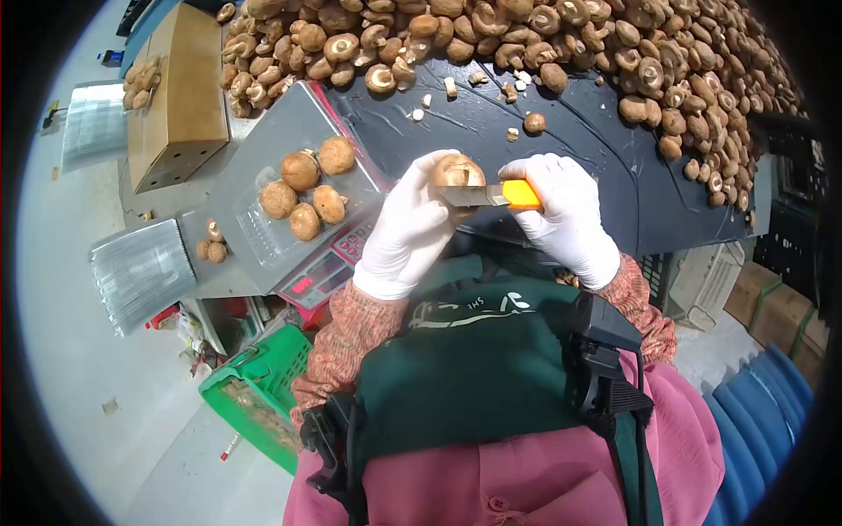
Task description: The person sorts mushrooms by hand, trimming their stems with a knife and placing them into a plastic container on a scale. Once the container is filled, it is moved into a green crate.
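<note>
My left hand (405,230), in a white glove, is closed around a brown mushroom (459,170) in front of my chest. In my gloved right hand (564,210) is a knife (521,195) with a yellow-orange handle. Its flat metal blade lies across the mushroom, pointing toward my left fingers. Left of my hands, several mushrooms (300,171) rest in a clear plastic tray (241,206). That tray sits over a scale (317,279) with a red lit display. Beyond my hands, a small mushroom (534,123) and cut stem pieces (451,87) lie on the black table surface (395,123).
A large heap of mushrooms (649,39) covers the table's far side and curves down the right. At the left stand a cardboard box (180,96) and stacked clear trays (145,272). A green basket (285,359) is below left, and blue stacked items (763,412) are lower right.
</note>
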`<state>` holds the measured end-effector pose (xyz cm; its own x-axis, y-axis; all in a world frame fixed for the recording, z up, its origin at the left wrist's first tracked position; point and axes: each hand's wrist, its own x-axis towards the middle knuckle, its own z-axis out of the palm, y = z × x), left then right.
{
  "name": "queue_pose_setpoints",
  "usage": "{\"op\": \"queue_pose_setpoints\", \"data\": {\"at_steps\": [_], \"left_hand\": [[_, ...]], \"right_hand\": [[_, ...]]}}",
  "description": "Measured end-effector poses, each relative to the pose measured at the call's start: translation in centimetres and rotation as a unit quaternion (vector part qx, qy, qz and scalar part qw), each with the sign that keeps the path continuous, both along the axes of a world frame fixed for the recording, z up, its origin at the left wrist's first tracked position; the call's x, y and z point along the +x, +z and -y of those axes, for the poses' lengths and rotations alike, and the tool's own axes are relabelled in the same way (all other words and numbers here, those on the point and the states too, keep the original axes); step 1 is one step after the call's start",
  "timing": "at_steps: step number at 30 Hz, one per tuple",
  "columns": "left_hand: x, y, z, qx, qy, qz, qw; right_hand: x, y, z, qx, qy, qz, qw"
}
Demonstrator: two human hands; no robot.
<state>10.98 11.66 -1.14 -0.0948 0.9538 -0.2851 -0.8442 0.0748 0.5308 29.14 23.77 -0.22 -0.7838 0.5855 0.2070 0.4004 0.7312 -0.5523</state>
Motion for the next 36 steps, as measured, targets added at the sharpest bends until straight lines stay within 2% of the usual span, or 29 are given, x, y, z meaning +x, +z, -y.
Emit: {"op": "queue_pose_setpoints", "data": {"at_steps": [3, 5, 6, 7, 9, 11, 14, 17, 21, 23, 28, 32, 36], "left_hand": [[0.1, 0.1, -0.1, -0.003, -0.003, -0.004, 1.000], [0.2, -0.1, 0.0, -0.005, -0.002, 0.034, 0.999], [0.1, -0.2, 0.1, -0.005, -0.001, 0.052, 0.999], [0.1, -0.3, 0.2, -0.003, -0.001, 0.100, 0.995], [-0.2, -0.5, 0.4, 0.006, 0.001, 0.189, 0.982], [-0.2, -0.9, 0.6, 0.008, 0.026, 0.265, 0.964], [-0.5, -1.5, -0.3, 0.041, 0.019, 0.384, 0.922], [-0.5, -1.7, -0.2, 0.038, 0.022, 0.400, 0.915], [-0.5, -1.0, 0.1, 0.015, 0.048, 0.288, 0.956], [-0.3, -0.7, 0.0, 0.030, 0.050, 0.236, 0.970], [-0.2, -0.5, 0.0, 0.026, 0.053, 0.199, 0.978], [0.0, -0.6, -0.1, 0.018, 0.047, 0.208, 0.977], [-0.2, -1.0, 0.0, 0.008, 0.046, 0.242, 0.969]], "right_hand": [[0.3, -0.5, -0.1, 0.013, -0.010, 0.016, 1.000], [0.6, -1.1, -0.3, 0.026, -0.016, 0.025, 0.999], [0.8, -1.8, -0.5, 0.000, -0.055, 0.004, 0.999], [1.2, -2.6, -0.8, -0.026, -0.092, -0.016, 0.995], [2.3, -3.2, -1.5, -0.048, -0.157, 0.044, 0.985], [3.1, -4.1, -1.3, -0.051, -0.149, 0.030, 0.987], [3.7, -5.2, -0.4, -0.053, -0.120, 0.078, 0.988], [4.2, -8.1, 0.5, -0.031, -0.098, 0.167, 0.981], [4.4, -10.6, 2.2, -0.020, -0.013, 0.212, 0.977], [4.2, -11.2, 3.2, -0.006, 0.004, 0.199, 0.980], [3.0, -11.4, 3.7, 0.015, 0.055, 0.196, 0.979], [2.5, -10.4, 3.4, 0.004, 0.072, 0.196, 0.978], [2.1, -9.4, 2.4, 0.006, 0.049, 0.106, 0.993]]}}
